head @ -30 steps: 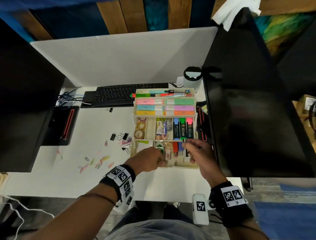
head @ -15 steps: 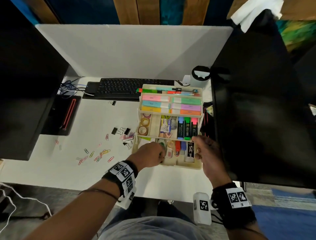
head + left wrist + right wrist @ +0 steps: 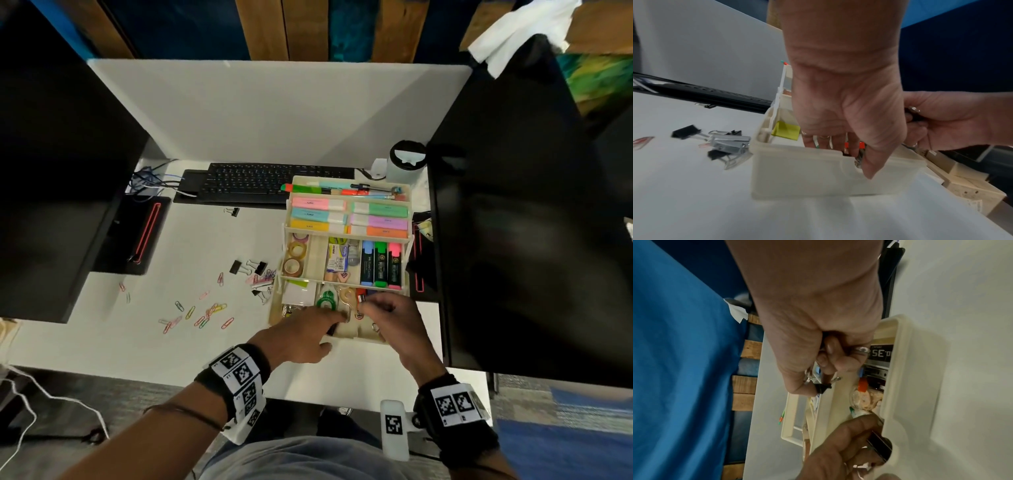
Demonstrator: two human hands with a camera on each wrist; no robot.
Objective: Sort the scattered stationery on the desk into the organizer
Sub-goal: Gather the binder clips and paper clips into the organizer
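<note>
The cream tiered organizer (image 3: pixel 346 231) stands right of the desk's middle, and both hands are at its bottom tray. My left hand (image 3: pixel 337 320) reaches over the tray's front wall (image 3: pixel 797 170) and pinches a black binder clip (image 3: pixel 879 445) at the wall's notch. Just to its right, my right hand (image 3: pixel 368 305) is curled round a small bunch of binder clips (image 3: pixel 821 387) above the tray. Coloured paper clips (image 3: pixel 205 311) and more binder clips (image 3: pixel 248 267) lie scattered on the desk to the organizer's left.
A black keyboard (image 3: pixel 267 180) lies behind the organizer, with one binder clip (image 3: pixel 233 211) in front of it. Large black monitors stand at the left (image 3: pixel 61 205) and right (image 3: pixel 531 240). A cup (image 3: pixel 406 161) stands at the back right. The tray sits near the desk's front edge.
My right hand has moved left from the tray's right end towards my left hand. My left hand has drawn back from the correction tape to the tray's front wall.
</note>
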